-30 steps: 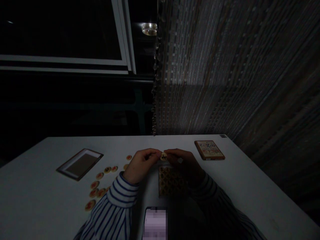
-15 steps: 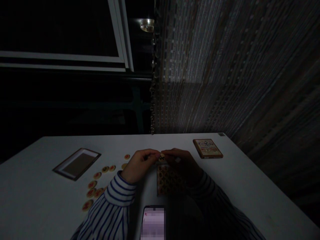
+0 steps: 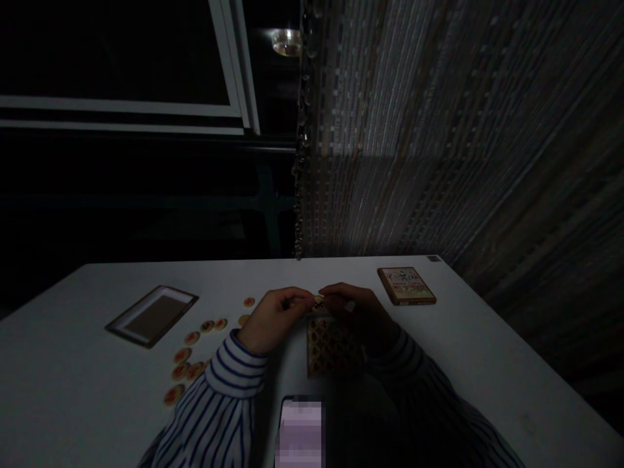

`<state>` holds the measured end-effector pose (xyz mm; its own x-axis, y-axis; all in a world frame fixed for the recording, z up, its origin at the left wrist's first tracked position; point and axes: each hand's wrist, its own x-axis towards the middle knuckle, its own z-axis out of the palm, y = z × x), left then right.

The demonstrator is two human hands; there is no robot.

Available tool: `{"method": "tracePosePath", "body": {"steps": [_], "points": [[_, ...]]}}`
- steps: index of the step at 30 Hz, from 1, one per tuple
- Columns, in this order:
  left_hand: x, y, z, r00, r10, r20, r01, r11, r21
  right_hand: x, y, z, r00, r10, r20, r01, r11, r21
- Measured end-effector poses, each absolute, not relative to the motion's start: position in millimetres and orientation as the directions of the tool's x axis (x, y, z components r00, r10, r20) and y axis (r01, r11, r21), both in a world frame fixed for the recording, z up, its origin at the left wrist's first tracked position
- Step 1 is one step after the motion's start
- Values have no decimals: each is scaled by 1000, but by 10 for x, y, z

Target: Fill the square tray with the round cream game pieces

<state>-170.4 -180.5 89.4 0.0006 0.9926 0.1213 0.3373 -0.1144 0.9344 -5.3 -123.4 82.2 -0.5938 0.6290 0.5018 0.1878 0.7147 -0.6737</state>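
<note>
Between the fingertips of both hands is a round Chinese chess piece (image 3: 318, 303) with a dark character. My left hand (image 3: 275, 318) pinches it from the left. From the right, my right hand (image 3: 358, 315) closes on the same piece, its fingers in deep shadow. Just below the hands lies a box of chess pieces (image 3: 327, 348), set in rows; my right hand and its shadow hide part of it. Several loose chess pieces (image 3: 181, 371), mostly with red characters, lie left of my left forearm, some partly covered by the sleeve.
An open box lid or tray (image 3: 152, 316) lies at the left of the white table (image 3: 112, 403). A flat printed box (image 3: 406, 286) lies at the right. A phone (image 3: 300, 432) sits at the front edge. Behind hangs a string curtain (image 3: 380, 130).
The view has shifted slightly. Both hands stay around the piece above the box, with the right fingers slightly changed in pose. The loose pieces lie as before.
</note>
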Motion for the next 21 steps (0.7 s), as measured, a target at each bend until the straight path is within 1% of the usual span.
{"method": "tracePosePath", "body": {"steps": [9, 21], "points": [[-1687, -1805, 913, 6, 995, 97, 294, -94, 951, -49, -1226, 812, -593, 627, 505, 176, 713, -679], [-1678, -1811, 927, -41, 996, 85, 248, -72, 966, -51, -1235, 856, -585, 640, 498, 190, 705, -683]]}}
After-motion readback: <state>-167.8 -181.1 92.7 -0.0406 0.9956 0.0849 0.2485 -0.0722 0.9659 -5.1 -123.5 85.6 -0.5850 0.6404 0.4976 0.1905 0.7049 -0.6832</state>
